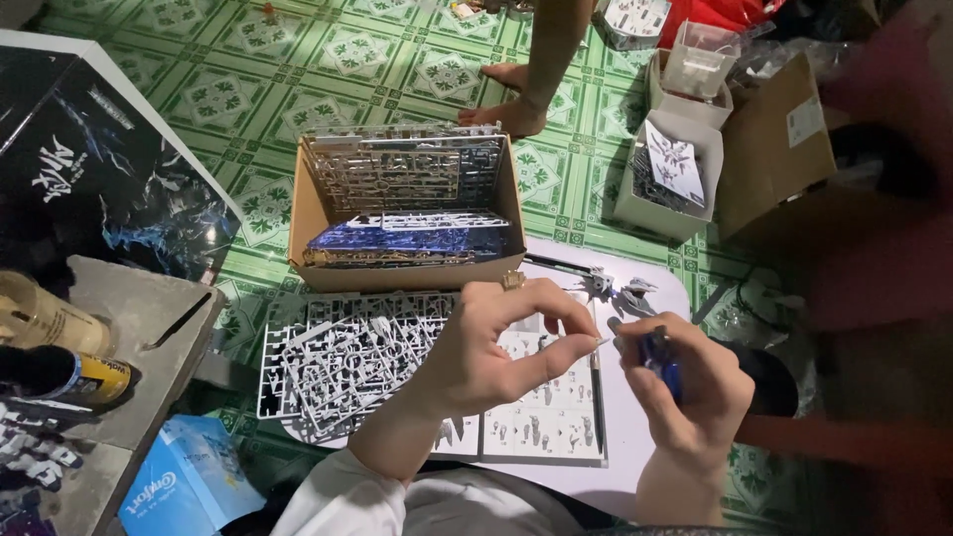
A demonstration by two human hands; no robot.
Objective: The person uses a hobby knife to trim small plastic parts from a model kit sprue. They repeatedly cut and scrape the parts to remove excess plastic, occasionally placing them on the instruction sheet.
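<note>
Left hand pinches a tiny pale part; right hand has fingers closed round a blue piece. Open brown box of grey frames at 12 o'clock. Dark box at 10, blue pack at 7, white boxes at 1. Green tiled floor.

Green-and-white patterned floor tiles

Beside the brown cardboard box of grey and blue part frames: grey part frames, white board, dark blue piece.
</note>
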